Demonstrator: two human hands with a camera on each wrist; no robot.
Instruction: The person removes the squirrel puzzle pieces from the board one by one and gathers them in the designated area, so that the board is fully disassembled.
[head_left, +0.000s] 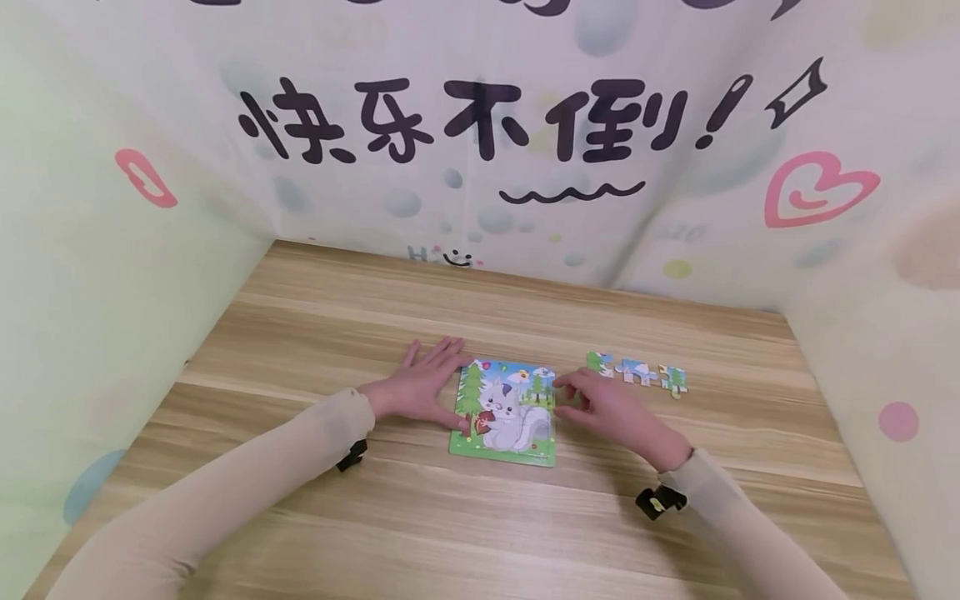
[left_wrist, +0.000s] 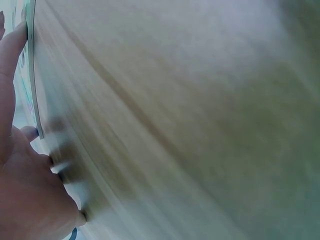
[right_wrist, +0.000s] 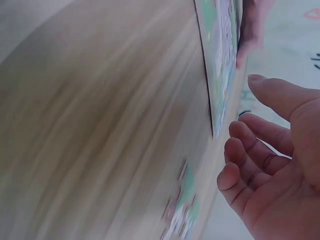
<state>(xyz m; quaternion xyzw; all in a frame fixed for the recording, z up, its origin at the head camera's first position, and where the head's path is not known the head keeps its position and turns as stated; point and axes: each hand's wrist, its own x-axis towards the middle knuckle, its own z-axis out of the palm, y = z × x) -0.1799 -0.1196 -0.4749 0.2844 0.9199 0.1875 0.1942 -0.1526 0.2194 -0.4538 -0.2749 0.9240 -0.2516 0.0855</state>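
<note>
A square jigsaw puzzle with a grey squirrel holding an acorn lies flat on the table. My left hand is at its left side with fingers spread; the thumb rests on the picture's lower left and the other fingers reach the upper left corner. Close to the puzzle's right edge is my right hand, its fingers loosely bent. The right wrist view shows nothing between the thumb and fingers of that right hand. In the left wrist view, only a thin strip of the puzzle shows beside the thumb.
Three loose puzzle pieces, a left one, a middle one and a right one, lie in a row beyond my right hand. The wooden table meets a printed cloth backdrop behind and at both sides.
</note>
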